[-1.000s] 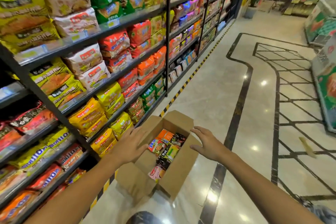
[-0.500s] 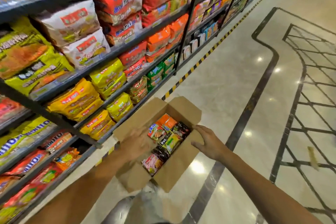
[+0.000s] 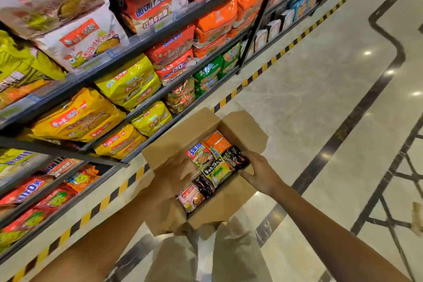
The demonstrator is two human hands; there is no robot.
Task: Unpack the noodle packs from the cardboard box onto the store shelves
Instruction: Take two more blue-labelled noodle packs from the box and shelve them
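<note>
Head view looking down: sitting packed with big multipacks along the left, the store shelves (image 3: pixel 128 48), lower tiers crowded with yellow bags. Resting on the floor just beside the shelf base, flaps folded out, the cardboard box (image 3: pixel 219 204). Reaching down over the near-left flap, the left hand (image 3: pixel 172 175), blurred, fingers seemingly spread and flat against the cardboard; pressing or merely hovering cannot be told. Lying in two rows inside, the noodle packs (image 3: pixel 209 167), single sachets in red, orange, green, black and pink. Curling at the right rim, the right hand (image 3: pixel 261 173), fingertips closing round the end of the black pack (image 3: pixel 234 158) at the row's edge, thumb lying against the box wall below.

Judging by the crinkled film: light, soft-skinned, a little slippery, with a brittle noodle block inside. Taking each pack across its flat faces, or gathering several by their short edges, rather than squeezing the middle. Expecting some slip when lifting a bunched handful, so keeping a snug, even hold.
</note>
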